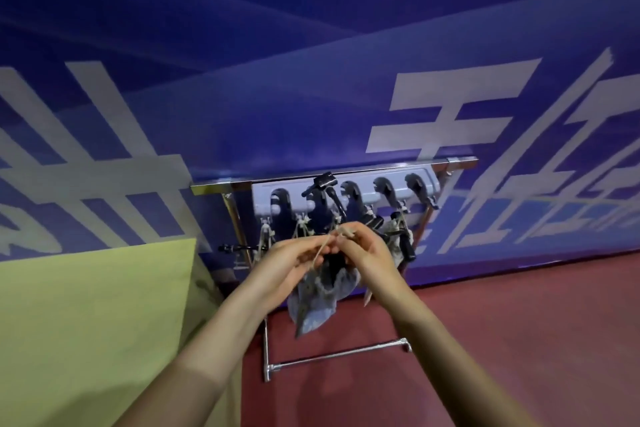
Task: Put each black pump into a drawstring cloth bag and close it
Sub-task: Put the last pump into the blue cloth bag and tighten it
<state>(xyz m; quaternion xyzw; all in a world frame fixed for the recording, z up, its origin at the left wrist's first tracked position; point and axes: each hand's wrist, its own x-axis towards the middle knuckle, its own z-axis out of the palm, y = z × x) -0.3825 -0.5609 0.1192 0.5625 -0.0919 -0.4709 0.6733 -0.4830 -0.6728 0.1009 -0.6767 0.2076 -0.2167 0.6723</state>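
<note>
A grey cloth drawstring bag (313,298) hangs below my hands in the middle of the view, with something black showing in its mouth. My left hand (291,260) pinches the tan drawstring (320,251) at the bag's left. My right hand (367,250) pinches the string's other end just above the bag. Behind them a grey rack (346,198) holds a row of black pumps (320,205), and several hang tied in cloth bags (394,232).
The rack stands on a chrome frame (332,355) over a red floor (519,340). A blue banner wall (311,80) with white characters fills the background. A yellow-green cloth-covered surface (93,322) lies at the lower left.
</note>
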